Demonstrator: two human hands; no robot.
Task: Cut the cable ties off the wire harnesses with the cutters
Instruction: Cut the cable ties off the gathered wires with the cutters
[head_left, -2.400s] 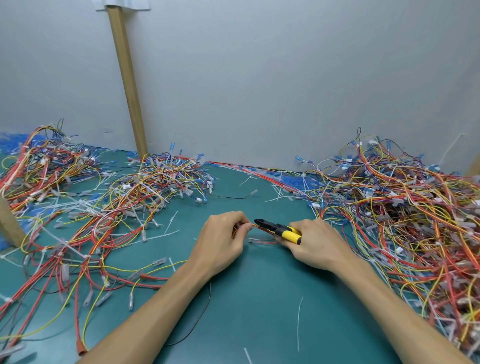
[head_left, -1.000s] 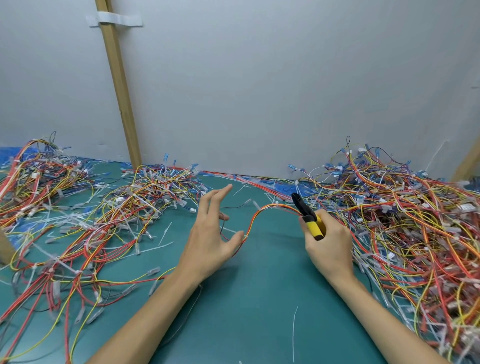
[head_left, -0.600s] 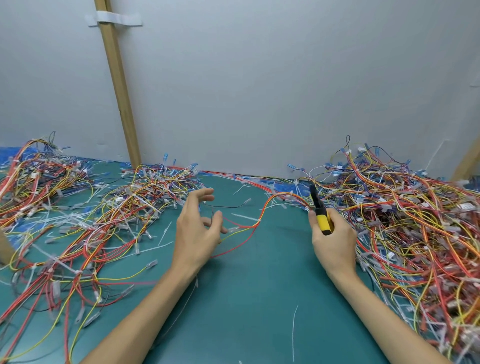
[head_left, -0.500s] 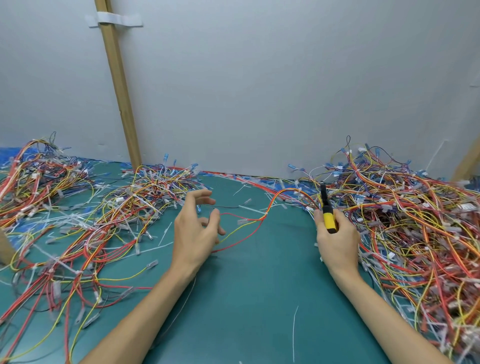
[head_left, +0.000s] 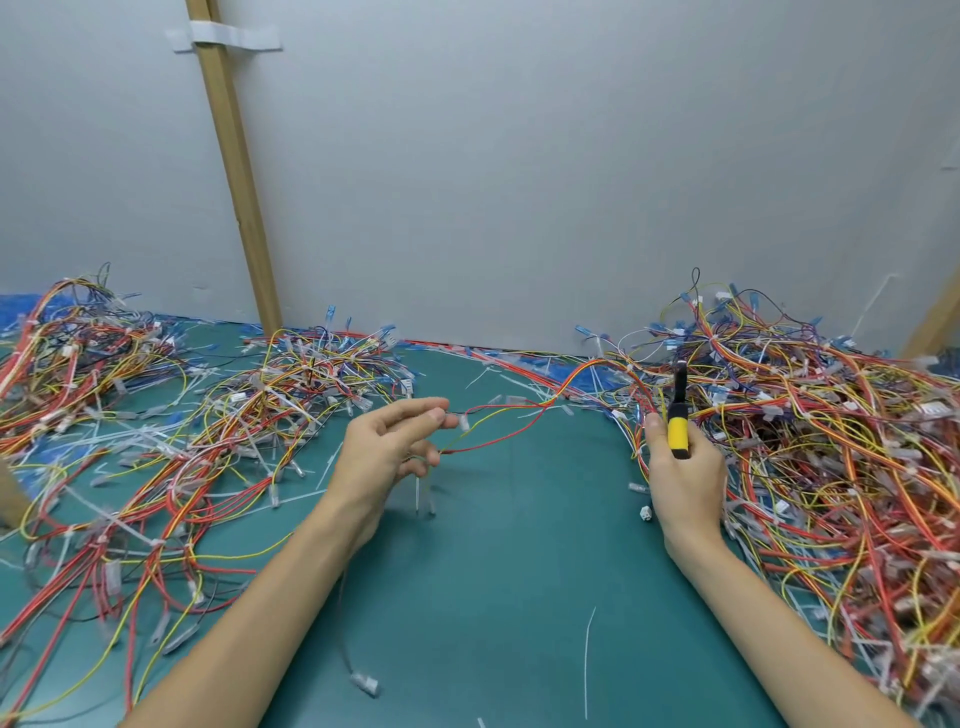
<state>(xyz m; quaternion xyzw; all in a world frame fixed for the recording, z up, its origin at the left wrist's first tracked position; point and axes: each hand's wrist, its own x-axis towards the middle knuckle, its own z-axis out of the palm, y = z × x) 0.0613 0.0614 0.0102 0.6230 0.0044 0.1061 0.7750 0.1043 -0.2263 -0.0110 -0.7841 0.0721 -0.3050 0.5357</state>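
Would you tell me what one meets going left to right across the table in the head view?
Left heap of harnesses → left hand → loose harness → right hand gripping the cutters → right heap of harnesses.

One wide-angle view, worn on the person's head, looks forward and down across the green tabletop (head_left: 493, 597) toward the grey wall (head_left: 519, 182) at 12 o'clock. It sits close: the left forearm (head_left: 249, 613) enters at 7 o'clock, the right forearm (head_left: 779, 623) at 5 o'clock.

I see red, yellow and orange wires (head_left: 831, 441) on my teal mat (head_left: 493, 597), yellow-and-black cutters (head_left: 678, 421), blue connectors (head_left: 387, 330), white ties (head_left: 587, 654), a tan post (head_left: 234, 171) and a grey wall (head_left: 519, 156).
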